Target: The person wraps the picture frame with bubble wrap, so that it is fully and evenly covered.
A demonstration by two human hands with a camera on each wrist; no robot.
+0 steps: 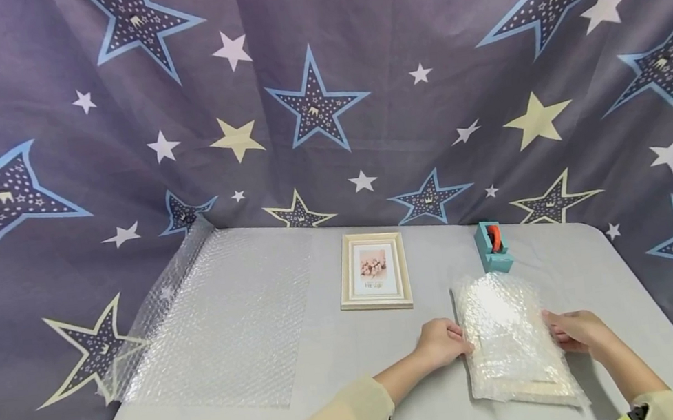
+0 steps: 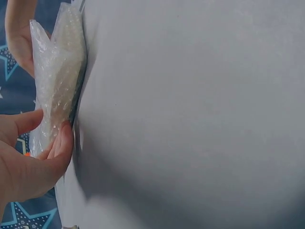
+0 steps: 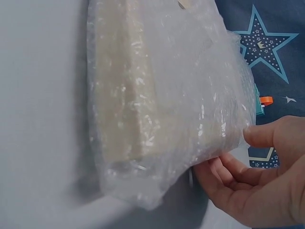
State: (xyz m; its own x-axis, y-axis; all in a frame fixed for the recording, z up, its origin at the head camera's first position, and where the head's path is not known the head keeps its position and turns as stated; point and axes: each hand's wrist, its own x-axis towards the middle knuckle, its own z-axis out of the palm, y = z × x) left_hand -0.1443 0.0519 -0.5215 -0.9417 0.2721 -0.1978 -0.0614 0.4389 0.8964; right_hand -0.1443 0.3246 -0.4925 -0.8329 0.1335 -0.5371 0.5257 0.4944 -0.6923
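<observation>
As the head view is taken in, a bubble-wrapped package point(image 1: 508, 346) is held over the right part of the tabletop point(image 1: 359, 356), its left side gripped by the left hand point(image 1: 442, 343), its right side by the right hand point(image 1: 579, 330); steadied from both flanks, it seems, so that the layers cannot come loose. A tape dispenser point(image 1: 494, 258) is set just beyond, toward the far right corner, presumably within easy reach. A picture frame point(image 1: 373, 271) is laid near the middle of the far edge, and a bubble-wrap sheet point(image 1: 219, 327) is spread along the left edge, probably out of the way.

Over to the left wrist: the package's side is pinched narrowly between thumb and fingers.

And at the right wrist, the package is pinched too, thumb above, fingers below; a pale border point(image 3: 114, 95) is seen through the plastic. Whether the whole underside is supported cannot be told.
</observation>
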